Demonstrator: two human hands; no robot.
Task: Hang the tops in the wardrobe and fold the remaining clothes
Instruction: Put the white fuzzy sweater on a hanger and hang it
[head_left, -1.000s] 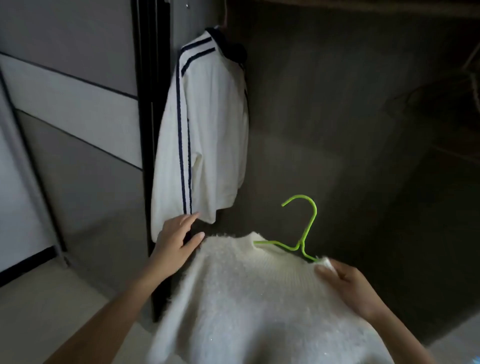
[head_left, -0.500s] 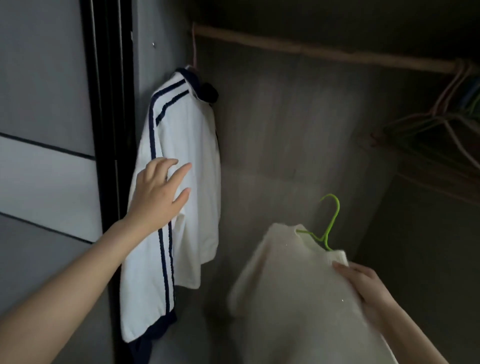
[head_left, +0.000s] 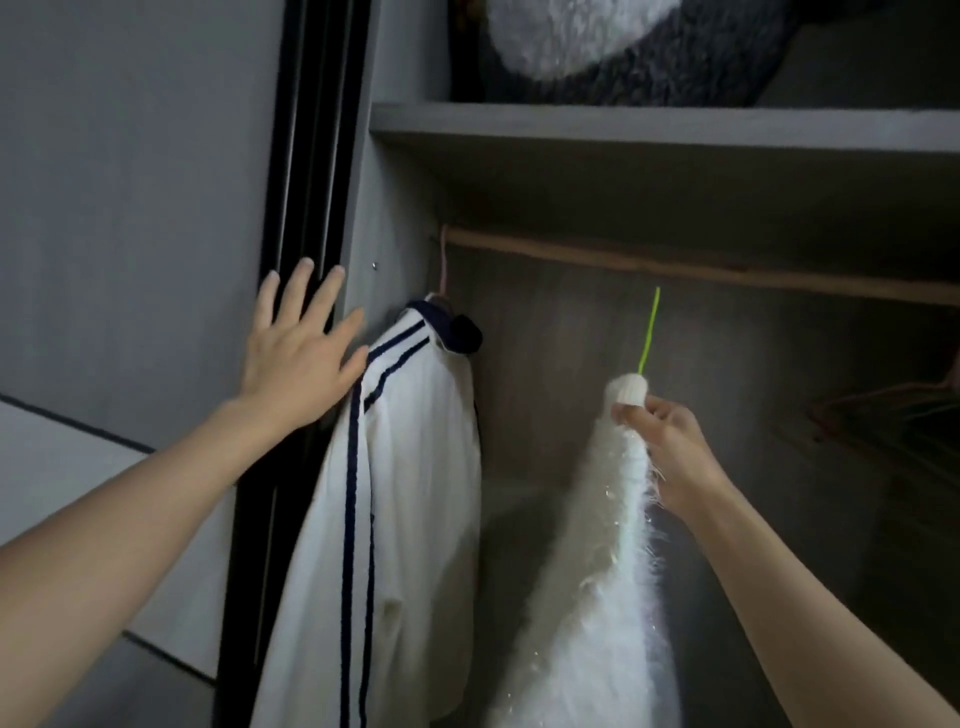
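We are looking up into an open wardrobe (head_left: 400, 197). The left hand (head_left: 298, 358) is raised with its fingers straight and spread, holding nothing. It lies in front of the black door frame (head_left: 306, 156) and the wardrobe's grey side wall, with the thumb just beside the shoulder of a white jacket (head_left: 415, 493). We cannot tell whether the palm touches the frame or the cloth.

The jacket has dark blue stripes down its sleeve and a dark collar. It hangs at the far left end of the wooden rail (head_left: 675, 260) on a pale pink hanger (head_left: 443, 260), close against the side wall.

The right hand (head_left: 670, 447) grips a fluffy white sweater (head_left: 597, 597) just under its ribbed collar (head_left: 628, 389), with the fingers curled round the cloth and the thumb on the near side. The sweater hangs down from that grip in a long narrow fall, turned edge-on to us, its long hairs catching the light. It is inside the wardrobe opening, to the right of the jacket and apart from it.

Out of the collar rises the hook of a green hanger (head_left: 649, 332), which we see as a thin, nearly upright line. Its tip is below the rail and is not hooked over it.

Above the rail runs a grey shelf (head_left: 623, 127), and on it sits a furry grey and white thing (head_left: 597, 47). At the far right, in shadow, we make out a bunch of bare hangers (head_left: 893, 415).
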